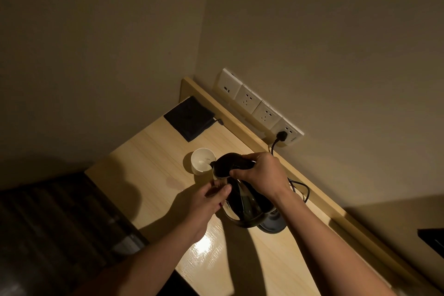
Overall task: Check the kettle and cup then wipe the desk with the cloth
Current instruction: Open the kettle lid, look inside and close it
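A steel kettle (245,206) with a black handle and lid is tilted on the light wooden desk (149,166), partly lifted off its round base (274,222). My right hand (259,173) grips the black handle at the top. My left hand (204,202) holds the kettle's side near the spout with thumb and fingers. A white cup (202,160) stands just beyond the kettle's spout. A dark folded cloth (189,118) lies at the desk's far corner.
A row of white wall sockets (259,106) runs above the desk's raised back edge; a black plug (281,136) and cord lead down to the kettle base. A dark object (432,240) sits at the right edge. Dark floor lies left of the desk.
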The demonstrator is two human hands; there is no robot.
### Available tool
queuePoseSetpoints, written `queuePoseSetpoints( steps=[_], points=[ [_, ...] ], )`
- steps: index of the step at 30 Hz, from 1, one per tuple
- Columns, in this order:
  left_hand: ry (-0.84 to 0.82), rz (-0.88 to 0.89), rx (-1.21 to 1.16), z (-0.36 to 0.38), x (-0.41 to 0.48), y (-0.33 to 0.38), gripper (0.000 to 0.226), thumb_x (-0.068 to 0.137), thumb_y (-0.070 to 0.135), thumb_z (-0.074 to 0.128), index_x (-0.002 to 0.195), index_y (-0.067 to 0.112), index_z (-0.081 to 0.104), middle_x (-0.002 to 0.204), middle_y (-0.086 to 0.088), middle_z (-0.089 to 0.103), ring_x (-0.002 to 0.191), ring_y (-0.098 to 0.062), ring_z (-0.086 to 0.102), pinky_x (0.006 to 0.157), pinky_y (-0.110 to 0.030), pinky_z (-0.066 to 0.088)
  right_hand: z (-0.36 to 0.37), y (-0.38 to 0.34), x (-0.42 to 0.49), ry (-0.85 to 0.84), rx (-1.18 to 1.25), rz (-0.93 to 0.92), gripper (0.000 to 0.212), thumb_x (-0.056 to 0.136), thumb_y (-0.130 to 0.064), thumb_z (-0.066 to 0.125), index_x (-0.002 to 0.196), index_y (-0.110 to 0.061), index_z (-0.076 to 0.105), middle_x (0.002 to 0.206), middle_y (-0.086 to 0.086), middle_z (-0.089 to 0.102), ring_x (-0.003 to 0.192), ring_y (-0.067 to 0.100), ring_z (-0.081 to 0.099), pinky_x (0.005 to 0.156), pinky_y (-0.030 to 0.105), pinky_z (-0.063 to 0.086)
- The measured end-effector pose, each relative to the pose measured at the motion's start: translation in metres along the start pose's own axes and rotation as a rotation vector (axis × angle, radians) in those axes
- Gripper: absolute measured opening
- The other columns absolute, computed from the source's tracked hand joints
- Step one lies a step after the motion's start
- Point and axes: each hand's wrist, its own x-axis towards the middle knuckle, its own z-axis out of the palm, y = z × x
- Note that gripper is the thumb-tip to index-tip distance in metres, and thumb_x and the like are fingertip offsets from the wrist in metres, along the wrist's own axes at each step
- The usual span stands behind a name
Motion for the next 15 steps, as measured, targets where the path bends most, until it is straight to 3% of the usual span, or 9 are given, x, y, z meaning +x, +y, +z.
queuePoseSetpoints(
  steps=[4, 10, 15],
  points=[
    [-0.005, -0.004, -0.039, 0.000, 0.002, 0.001, 0.060, 0.075, 0.037, 0.082, 0.129, 0.014, 0.069, 0.124, -0.007, 0.076, 0.121, -0.022, 0.069, 0.113, -0.048, 0.050, -0.003, -0.004, 0.005, -0.006, -0.028, -0.010, 0.056, 0.077, -0.055, 0.086, 0.123, -0.024, 0.075, 0.106, -0.008, 0.077, 0.079, 0.000, 0.065, 0.061, 0.020, 0.053],
    [-0.019, -0.022, -0.066, -0.001, 0.003, 0.001, 0.056, 0.077, 0.037, 0.082, 0.128, 0.018, 0.069, 0.123, -0.002, 0.078, 0.120, -0.020, 0.070, 0.110, -0.043, 0.052, -0.007, -0.010, 0.012, -0.027, -0.061, -0.003, 0.056, 0.075, -0.054, 0.087, 0.119, -0.022, 0.076, 0.104, -0.005, 0.078, 0.084, 0.009, 0.071, 0.072, 0.036, 0.064],
    [-0.021, -0.035, -0.092, 0.000, 0.003, 0.000, 0.054, 0.075, 0.038, 0.083, 0.124, 0.018, 0.071, 0.116, 0.000, 0.080, 0.113, -0.015, 0.073, 0.096, -0.032, 0.056, -0.008, -0.012, 0.016, -0.033, -0.095, 0.016, 0.057, 0.072, -0.057, 0.087, 0.116, -0.023, 0.077, 0.097, -0.006, 0.078, 0.079, 0.009, 0.070, 0.070, 0.036, 0.064]
  ],
)
